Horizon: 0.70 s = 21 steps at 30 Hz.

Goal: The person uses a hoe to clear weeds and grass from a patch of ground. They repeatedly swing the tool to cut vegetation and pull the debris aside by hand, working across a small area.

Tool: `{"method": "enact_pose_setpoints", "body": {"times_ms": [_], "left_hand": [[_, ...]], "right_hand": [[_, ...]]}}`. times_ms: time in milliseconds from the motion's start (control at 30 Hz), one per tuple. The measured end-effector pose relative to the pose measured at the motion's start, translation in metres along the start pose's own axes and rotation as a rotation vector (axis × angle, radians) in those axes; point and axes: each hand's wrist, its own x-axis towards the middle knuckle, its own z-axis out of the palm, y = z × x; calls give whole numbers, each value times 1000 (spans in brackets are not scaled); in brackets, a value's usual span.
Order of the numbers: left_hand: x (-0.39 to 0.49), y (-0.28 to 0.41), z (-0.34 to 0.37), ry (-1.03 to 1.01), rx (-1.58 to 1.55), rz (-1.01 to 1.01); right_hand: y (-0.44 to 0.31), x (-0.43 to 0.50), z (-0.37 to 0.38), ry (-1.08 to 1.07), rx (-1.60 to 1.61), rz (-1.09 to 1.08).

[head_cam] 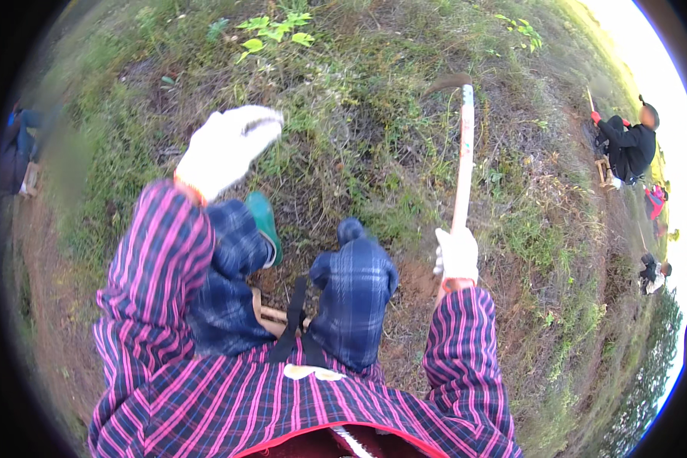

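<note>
My right hand (458, 256), in a white glove, grips the pale handle of a long sickle (465, 154). Its dark curved blade (451, 83) lies over the dry grass at the handle's far end, pointing left. My left hand (229, 150), also in a white glove and slightly blurred, is raised over the weeds ahead of my left knee. A narrow gap shows between its thumb and fingers, and I see nothing held there. Grass and low weeds (349, 143) cover the ground between the two hands.
I sit low on a wooden stool (272, 315), a green shoe (263, 226) on my left foot. A black strap (295, 309) hangs between my knees. Broad-leaved sprouts (277, 31) grow ahead. Another person (630, 143) sits at far right, others beyond; one more (23, 143) is at far left.
</note>
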Motion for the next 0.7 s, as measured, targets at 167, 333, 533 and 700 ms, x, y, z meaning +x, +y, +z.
{"method": "enact_pose_setpoints", "body": {"times_ms": [167, 333, 533, 700], "left_hand": [[-14, 13, 18, -123, 242, 166], [-18, 2, 30, -28, 324, 256], [-29, -4, 39, -78, 405, 211], [-30, 6, 38, -155, 355, 173]], "right_hand": [[-57, 131, 47, -155, 434, -87], [-101, 241, 131, -300, 766, -90], [-84, 186, 193, -568, 816, 438], [21, 2, 14, -588, 404, 296]]}}
